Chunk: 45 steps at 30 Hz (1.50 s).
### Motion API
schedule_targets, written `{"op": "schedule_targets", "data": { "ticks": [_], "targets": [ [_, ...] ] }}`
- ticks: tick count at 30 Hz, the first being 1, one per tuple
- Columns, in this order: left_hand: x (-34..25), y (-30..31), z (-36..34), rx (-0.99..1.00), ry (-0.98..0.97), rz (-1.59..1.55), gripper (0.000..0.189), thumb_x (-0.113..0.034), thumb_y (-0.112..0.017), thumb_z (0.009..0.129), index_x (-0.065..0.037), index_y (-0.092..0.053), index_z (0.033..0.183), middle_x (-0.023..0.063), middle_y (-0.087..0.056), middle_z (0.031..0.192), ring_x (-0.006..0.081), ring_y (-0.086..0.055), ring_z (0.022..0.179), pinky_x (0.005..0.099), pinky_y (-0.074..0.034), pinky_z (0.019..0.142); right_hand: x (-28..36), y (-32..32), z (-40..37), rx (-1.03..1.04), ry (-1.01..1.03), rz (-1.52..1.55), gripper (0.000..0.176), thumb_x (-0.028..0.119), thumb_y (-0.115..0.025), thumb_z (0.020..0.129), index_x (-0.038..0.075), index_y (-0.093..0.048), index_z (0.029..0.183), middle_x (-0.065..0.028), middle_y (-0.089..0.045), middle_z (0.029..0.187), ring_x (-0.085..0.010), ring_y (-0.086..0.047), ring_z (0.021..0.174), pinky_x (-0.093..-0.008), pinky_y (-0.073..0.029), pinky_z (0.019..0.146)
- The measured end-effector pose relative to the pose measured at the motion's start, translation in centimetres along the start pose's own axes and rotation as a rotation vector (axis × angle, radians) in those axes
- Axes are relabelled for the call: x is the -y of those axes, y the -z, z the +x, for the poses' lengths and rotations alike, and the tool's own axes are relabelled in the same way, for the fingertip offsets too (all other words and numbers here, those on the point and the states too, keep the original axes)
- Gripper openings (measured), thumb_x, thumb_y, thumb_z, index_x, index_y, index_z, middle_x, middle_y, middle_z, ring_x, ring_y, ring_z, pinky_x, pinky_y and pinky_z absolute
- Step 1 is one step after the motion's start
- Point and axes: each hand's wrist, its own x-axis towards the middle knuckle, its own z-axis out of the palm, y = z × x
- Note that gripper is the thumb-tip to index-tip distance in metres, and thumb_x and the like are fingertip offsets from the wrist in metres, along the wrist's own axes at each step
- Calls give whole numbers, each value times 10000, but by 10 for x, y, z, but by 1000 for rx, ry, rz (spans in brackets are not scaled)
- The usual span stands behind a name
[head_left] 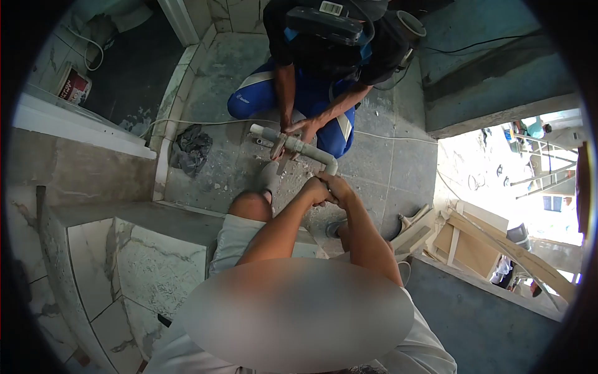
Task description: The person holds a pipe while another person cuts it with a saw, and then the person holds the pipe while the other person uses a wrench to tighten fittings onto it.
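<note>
My left hand (316, 191) and my right hand (337, 188) are closed together around the near end of a grey plastic pipe (316, 153). An elbow bends the pipe toward me just beyond my fingers, which partly hide its end. Further along, the pipe carries thicker fittings and a white end piece (256, 129). A co-worker crouching opposite has a left hand (304, 128) and a right hand (280, 146) at the fittings. Exactly what those fingers grip is hard to make out.
Rubble dots the tiled floor (367, 159). A crumpled dark bag (192, 149) lies at left near a tiled ledge (143, 206). A thin cable (395, 138) crosses behind the pipe. Wooden boards (476, 234) lean at right, and a labelled bucket (75, 86) stands in the left-hand room.
</note>
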Motion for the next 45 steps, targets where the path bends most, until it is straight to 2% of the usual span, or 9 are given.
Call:
{"op": "schedule_targets", "data": {
  "ticks": [5,10,14,18,33,40,42,43,45],
  "targets": [
    [10,-13,14,-169,-186,222,449,-169,-691,703,-12,-568,1106,159,-652,957,256,-669,783,362,-522,654,27,9,4,26,108,-515,639,517,-705,732,-60,-595,982,-150,-633,893,-237,-626,836,-389,-509,723],
    [1,-12,1,-354,-136,38,453,-147,-681,656,0,-561,1067,197,-639,971,341,-624,933,421,-499,792,94,-19,-5,-652,246,-1285,784,564,-777,588,-3,-591,1098,-209,-631,1030,-343,-602,971,-407,-476,816],
    [-3,-22,2,-348,-122,6,436,-130,-666,658,-2,-552,1058,214,-631,993,355,-621,935,419,-502,793,115,-25,37,-32,422,-1512,527,400,-780,587,60,-670,974,-147,-663,969,-270,-640,922,-366,-498,815],
    [1,-23,9,-421,-144,191,457,-190,-684,685,5,-542,1073,221,-621,1033,338,-615,971,425,-503,809,118,-57,45,-74,-42,-1490,373,319,-698,658,73,-693,937,-122,-668,998,-277,-642,928,-381,-513,791],
    [6,-6,36,-150,61,52,369,-299,-580,823,48,-592,949,211,-663,821,321,-673,809,405,-541,662,54,-18,109,-92,339,-1340,457,363,-699,696,166,-641,1104,-94,-566,1226,-241,-519,1141,-351,-419,959],
    [33,-20,56,-423,15,42,422,-356,-478,896,39,-593,985,277,-621,985,375,-629,935,439,-530,739,71,-22,133,274,292,-1460,224,233,-606,817,95,-618,993,-17,-619,1039,-161,-596,941,-316,-483,820],
    [18,-13,37,-438,40,92,414,-344,-470,896,40,-592,990,274,-614,1014,374,-623,952,441,-527,755,66,-8,216,1331,-46,-709,160,147,-569,833,20,-611,921,-16,-633,931,-154,-602,852,-297,-487,755],
    [13,-9,30,-459,54,159,407,-332,-462,896,41,-591,995,272,-607,1043,372,-617,969,444,-524,772,69,-11,212,1405,-40,-642,172,156,-574,827,26,-611,933,-23,-633,941,-161,-602,862,-303,-486,760],
    [16,-10,33,-482,43,155,393,-312,-458,891,44,-594,988,267,-610,1041,372,-617,969,445,-523,779,65,-21,162,587,359,-1197,198,175,-582,816,38,-610,957,-37,-634,959,-174,-601,882,-316,-485,772]
  ]
}}
